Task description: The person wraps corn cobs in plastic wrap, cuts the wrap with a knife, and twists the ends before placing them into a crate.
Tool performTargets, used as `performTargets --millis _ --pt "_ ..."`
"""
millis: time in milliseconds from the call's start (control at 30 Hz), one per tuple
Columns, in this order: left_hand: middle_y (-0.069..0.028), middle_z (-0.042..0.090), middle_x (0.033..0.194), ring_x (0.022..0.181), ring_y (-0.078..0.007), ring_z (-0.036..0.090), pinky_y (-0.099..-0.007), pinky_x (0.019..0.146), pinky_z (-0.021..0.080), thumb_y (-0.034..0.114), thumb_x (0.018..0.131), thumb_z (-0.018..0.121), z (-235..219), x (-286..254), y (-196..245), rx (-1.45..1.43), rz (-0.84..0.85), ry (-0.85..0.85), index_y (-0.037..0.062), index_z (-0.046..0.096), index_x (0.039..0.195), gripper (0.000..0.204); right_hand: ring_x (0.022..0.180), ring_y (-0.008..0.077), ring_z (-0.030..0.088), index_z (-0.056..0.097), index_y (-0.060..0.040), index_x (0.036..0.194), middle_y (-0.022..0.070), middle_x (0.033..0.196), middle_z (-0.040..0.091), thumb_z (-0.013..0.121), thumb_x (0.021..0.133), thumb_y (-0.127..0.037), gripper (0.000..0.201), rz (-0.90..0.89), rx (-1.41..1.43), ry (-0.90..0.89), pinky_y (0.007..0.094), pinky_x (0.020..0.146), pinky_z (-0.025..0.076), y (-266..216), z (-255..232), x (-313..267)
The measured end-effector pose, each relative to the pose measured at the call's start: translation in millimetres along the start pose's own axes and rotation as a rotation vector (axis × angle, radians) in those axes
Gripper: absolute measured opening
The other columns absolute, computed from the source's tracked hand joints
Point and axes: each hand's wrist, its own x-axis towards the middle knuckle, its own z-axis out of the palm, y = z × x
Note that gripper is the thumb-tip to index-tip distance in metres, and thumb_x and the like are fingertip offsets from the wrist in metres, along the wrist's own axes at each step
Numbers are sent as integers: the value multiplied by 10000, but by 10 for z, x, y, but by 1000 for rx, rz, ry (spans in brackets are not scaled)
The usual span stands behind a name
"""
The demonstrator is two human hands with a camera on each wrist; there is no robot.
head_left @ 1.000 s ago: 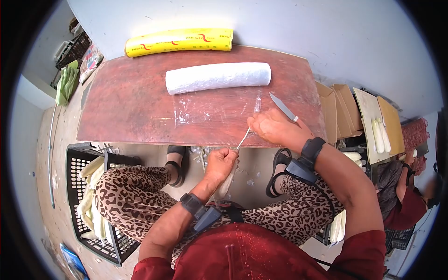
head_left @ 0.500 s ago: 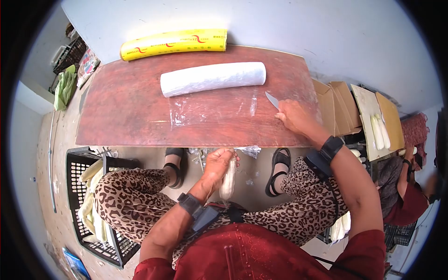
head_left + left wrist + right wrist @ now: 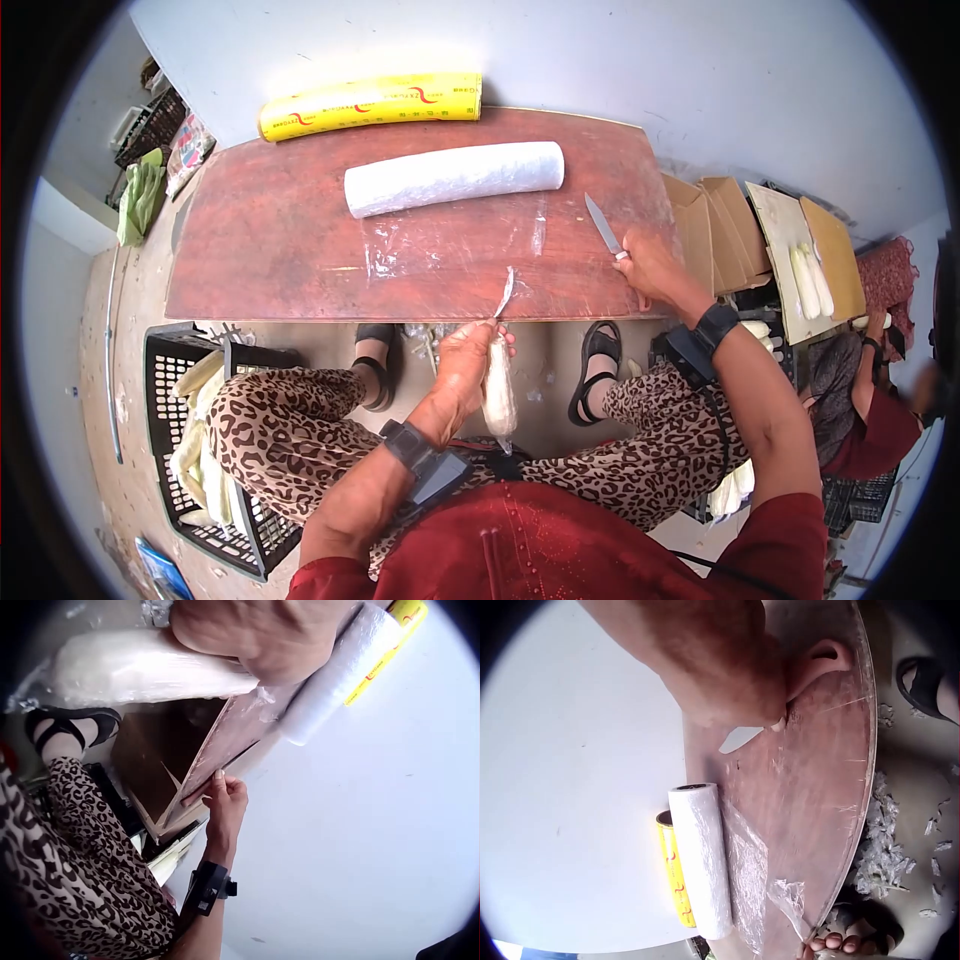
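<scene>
My left hand (image 3: 466, 358) grips one end of a pale, elongated vegetable (image 3: 499, 395) wrapped in clear film, held in front of the table's near edge. A twisted tail of film (image 3: 507, 292) sticks up past the fingers. In the left wrist view the wrapped vegetable (image 3: 142, 669) lies below the hand's heel. At the table's right side my right hand (image 3: 655, 266) holds a small knife (image 3: 602, 222) by its handle, blade pointing away from me. The right wrist view shows the blade (image 3: 740, 739) on one side of the hand and the handle's holed end (image 3: 826, 657) on the other.
A white roll of film (image 3: 455, 178) lies on the reddish table (image 3: 260, 250), a loose sheet drawn out toward me. Behind it is a yellow tube (image 3: 375, 106). A black crate (image 3: 168, 420) of pale vegetables stands left; cardboard boxes (image 3: 715, 230) and another person (image 3: 870, 420) are at right.
The right hand has left the film tail near the left hand, moved right to the knife and taken hold of it. The left hand keeps the wrapped vegetable, now hanging more in view.
</scene>
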Motion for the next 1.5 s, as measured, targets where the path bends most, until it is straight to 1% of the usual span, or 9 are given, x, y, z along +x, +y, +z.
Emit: performTargets --millis 133,233,333,433,500,667,900,1100,1500 --pt "-67 658 766 629 -155 613 -285 545 495 170 947 562 61 10 37 13 13 17 59 622 850 159 704 408 670 516 97 946 285 737 620 568 857 -57 186 193 -13 -64 466 605 527 -180 -48 -88" --pt "-67 654 750 613 -153 607 -285 543 492 157 939 566 78 21 20 2 37 38 53 626 835 158 689 367 676 526 82 982 253 712 622 542 870 -92 208 14 -239 131 483 649 512 175 205 39" --pt "-67 649 732 599 -147 599 -280 543 485 146 932 569 66 57 -30 0 78 60 42 628 814 168 679 370 656 548 49 979 233 718 617 532 884 -123 197 -86 -166 482 496 675 488 145 279 -19" --pt "-68 647 722 593 -139 591 -272 543 475 138 928 569 72 70 -66 29 123 86 30 630 794 183 701 410 623 534 21 1025 232 737 601 507 905 -108 179 -88 46 319 491 671 474 -359 92 -294" --pt "-68 647 716 588 -134 587 -267 542 470 137 928 569 68 66 -77 50 144 105 25 634 788 191 770 459 594 487 1 1078 256 803 589 484 926 -81 173 -303 259 248 488 673 468 -502 274 -388" --pt "-61 652 709 581 -127 585 -265 544 468 150 933 574 86 84 -87 92 155 126 17 655 810 199 805 459 589 424 7 1119 265 890 583 499 935 -53 207 -550 240 -13 489 682 463 -842 619 -653" --pt "-56 669 714 596 -118 604 -273 551 483 171 931 579 51 135 -138 162 185 137 11 677 810 223 817 452 601 413 17 1012 249 885 588 585 906 -117 243 -504 214 -72 494 694 477 -840 730 -637" --pt "-54 676 718 607 -118 619 -278 564 500 175 922 584 40 146 -156 233 209 154 12 681 791 230 850 440 619 382 31 989 254 871 612 693 844 -151 389 -276 227 -342 490 713 477 -887 591 -617" --pt "-62 654 718 624 -128 597 -282 605 518 154 918 583 17 159 -177 298 259 149 17 663 766 219 910 432 623 355 -9 1045 223 974 610 707 803 -86 435 -308 -26 -65 492 747 507 -788 563 -630"
